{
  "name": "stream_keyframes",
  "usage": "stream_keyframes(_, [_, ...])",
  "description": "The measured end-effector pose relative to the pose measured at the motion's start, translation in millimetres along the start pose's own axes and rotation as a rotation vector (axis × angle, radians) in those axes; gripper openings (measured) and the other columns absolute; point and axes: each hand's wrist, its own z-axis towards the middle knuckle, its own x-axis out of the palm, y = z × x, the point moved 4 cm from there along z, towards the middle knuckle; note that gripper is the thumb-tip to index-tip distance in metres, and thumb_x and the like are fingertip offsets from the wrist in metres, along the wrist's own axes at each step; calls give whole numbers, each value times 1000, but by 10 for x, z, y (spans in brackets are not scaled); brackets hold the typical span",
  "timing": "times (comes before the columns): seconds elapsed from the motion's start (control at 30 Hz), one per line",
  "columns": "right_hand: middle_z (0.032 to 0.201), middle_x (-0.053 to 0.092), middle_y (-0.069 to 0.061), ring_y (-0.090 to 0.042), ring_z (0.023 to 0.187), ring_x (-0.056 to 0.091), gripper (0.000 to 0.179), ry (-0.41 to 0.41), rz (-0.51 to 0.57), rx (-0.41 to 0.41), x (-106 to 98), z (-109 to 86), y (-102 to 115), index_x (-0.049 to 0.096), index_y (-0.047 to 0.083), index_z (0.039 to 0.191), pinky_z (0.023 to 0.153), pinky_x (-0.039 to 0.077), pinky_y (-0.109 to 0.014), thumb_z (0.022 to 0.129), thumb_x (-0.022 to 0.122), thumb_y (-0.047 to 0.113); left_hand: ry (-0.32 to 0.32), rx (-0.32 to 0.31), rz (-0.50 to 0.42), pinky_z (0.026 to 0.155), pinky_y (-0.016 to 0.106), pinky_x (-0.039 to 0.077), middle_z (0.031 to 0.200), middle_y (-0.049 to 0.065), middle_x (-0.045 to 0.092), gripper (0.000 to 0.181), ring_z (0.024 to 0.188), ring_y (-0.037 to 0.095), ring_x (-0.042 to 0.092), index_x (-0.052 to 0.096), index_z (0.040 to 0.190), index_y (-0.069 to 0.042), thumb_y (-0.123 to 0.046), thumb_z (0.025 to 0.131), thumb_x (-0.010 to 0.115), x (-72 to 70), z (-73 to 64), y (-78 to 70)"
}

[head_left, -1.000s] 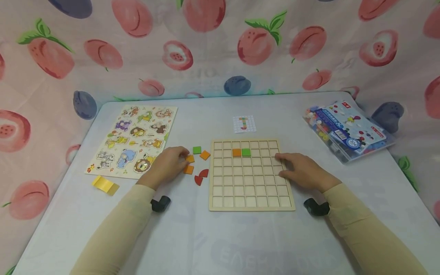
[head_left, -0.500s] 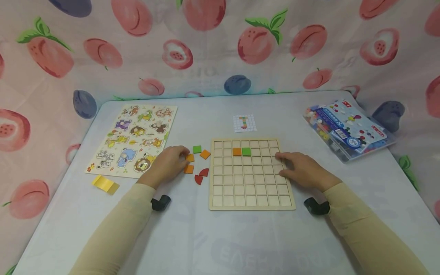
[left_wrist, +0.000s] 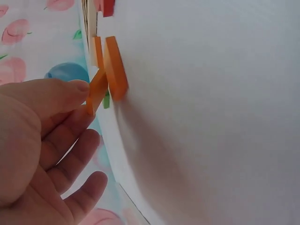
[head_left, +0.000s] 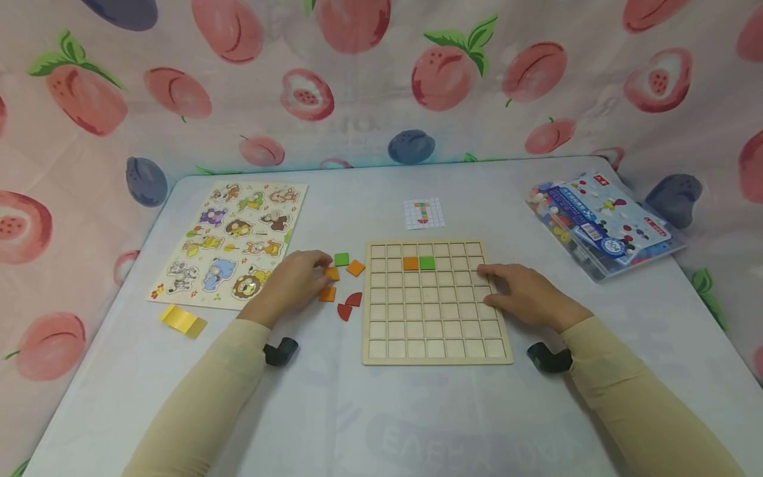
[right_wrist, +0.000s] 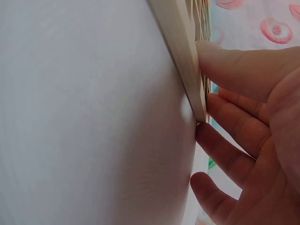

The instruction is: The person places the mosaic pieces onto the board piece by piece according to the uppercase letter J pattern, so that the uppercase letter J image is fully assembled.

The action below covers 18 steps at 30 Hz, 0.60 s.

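Item: we pinch one orange tile in left-hand fingers, left of grid board; right hand rests open on it.

Grid board: pale natural wood, a lattice of plain square cells; one orange tile and one green tile side by side toward 12 o'clock.
Loose pieces at the board's 9 o'clock: green square, orange squares, two red quarter-rounds.
Pattern card: white with a fine grid and a small coloured figure.
Animal puzzle: cream board with many-coloured cartoon animals.
Folded paper: yellow.
Plastic box: clear, blue and white label, mixed bright beads.
Table: white.
Backdrop cloth: pale pink, printed with pink peaches, green leaves, blue plums.
Sleeves: cream.
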Motion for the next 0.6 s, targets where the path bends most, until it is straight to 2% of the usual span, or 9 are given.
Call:
stream_keyframes(0.37, [148, 46, -24, -45, 138, 36, 60, -2, -3, -8, 1, 1, 3, 47, -1, 146, 112, 27, -59, 94, 69, 18, 5, 3, -28, 105, 44, 43, 126, 9, 64, 34, 120, 28, 53, 66, 127, -7, -17, 95, 68, -28, 29, -148])
stream_keyframes(0.6, [147, 47, -24, -45, 138, 37, 60, -2, -2, -20, -2, -3, 15, 47, -1, 146, 112, 27, -58, 94, 70, 20, -5, 61, -18, 102, 42, 45, 122, 7, 66, 33, 118, 28, 55, 68, 126, -7, -16, 95, 70, -40, 82, -307])
